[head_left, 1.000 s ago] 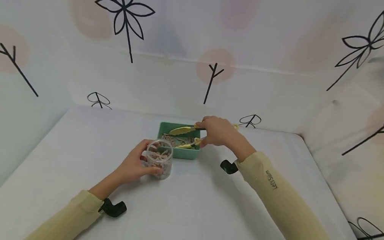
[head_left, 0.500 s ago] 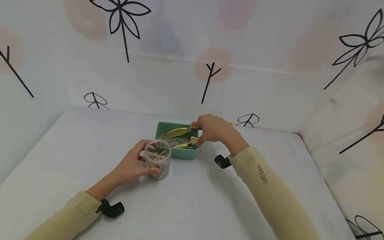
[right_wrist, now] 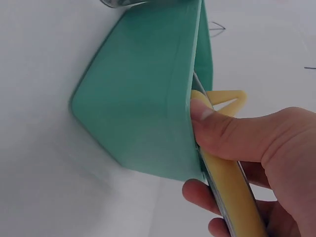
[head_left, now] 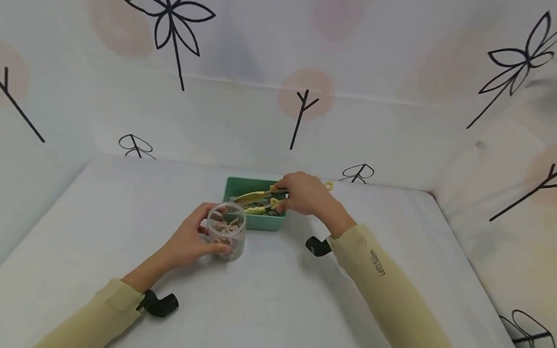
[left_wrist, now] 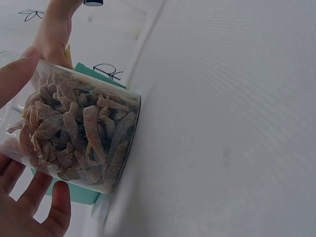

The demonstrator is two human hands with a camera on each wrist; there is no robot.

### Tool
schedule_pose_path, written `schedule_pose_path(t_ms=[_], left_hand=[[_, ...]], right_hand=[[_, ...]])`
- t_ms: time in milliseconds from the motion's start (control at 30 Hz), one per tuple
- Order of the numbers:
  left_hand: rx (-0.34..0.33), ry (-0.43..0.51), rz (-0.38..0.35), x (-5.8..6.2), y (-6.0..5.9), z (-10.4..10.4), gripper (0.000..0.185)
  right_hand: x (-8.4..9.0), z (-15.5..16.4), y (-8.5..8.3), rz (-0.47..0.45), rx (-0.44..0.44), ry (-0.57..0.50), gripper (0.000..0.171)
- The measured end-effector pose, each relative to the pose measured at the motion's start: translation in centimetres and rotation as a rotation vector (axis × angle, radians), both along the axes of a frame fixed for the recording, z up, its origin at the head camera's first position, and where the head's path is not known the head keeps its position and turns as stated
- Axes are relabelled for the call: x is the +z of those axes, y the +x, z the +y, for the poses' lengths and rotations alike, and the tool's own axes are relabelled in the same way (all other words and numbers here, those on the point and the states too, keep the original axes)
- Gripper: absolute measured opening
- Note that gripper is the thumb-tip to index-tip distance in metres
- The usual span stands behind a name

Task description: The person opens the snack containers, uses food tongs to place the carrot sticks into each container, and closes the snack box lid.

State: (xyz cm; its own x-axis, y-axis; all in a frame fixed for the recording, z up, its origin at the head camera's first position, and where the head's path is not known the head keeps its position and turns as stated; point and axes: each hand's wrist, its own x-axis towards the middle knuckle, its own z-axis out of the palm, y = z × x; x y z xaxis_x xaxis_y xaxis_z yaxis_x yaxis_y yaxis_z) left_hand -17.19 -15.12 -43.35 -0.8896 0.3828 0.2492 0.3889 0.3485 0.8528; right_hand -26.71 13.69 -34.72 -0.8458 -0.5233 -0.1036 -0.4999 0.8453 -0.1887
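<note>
The tongs (head_left: 256, 201) are yellow, and their tips reach down into the green box (head_left: 259, 222), which sits in the middle of the counter (head_left: 296, 308) and holds small brownish pieces. The right hand (head_left: 306, 194) grasps the tongs by the handle; in the right wrist view the thumb and fingers (right_wrist: 232, 136) squeeze the yellow arms against the rim of the box. Just in front of the box stands a clear jar (head_left: 226, 238), filled with pale dried strips. The left hand (head_left: 188, 241) is wrapped around it and steadies it on the counter. The step in hand seems to be picking up pieces in the box. The next move probably needs a firm squeeze, then a short lift over the open jar.
</note>
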Motion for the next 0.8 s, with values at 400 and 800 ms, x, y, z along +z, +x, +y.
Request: schedule_pose_path(t_ms=[400,800], left_hand=[[0.004,-0.010,0.003,0.7,0.4,0.2,0.080],[0.005,-0.010,0.005,0.0,0.0,-0.1,0.079]], right_hand=[[0.3,1.4,0.4,0.066,-0.038,-0.092,0.036],[1.5,2.6,0.8,0.066,-0.069,-0.202,0.036]])
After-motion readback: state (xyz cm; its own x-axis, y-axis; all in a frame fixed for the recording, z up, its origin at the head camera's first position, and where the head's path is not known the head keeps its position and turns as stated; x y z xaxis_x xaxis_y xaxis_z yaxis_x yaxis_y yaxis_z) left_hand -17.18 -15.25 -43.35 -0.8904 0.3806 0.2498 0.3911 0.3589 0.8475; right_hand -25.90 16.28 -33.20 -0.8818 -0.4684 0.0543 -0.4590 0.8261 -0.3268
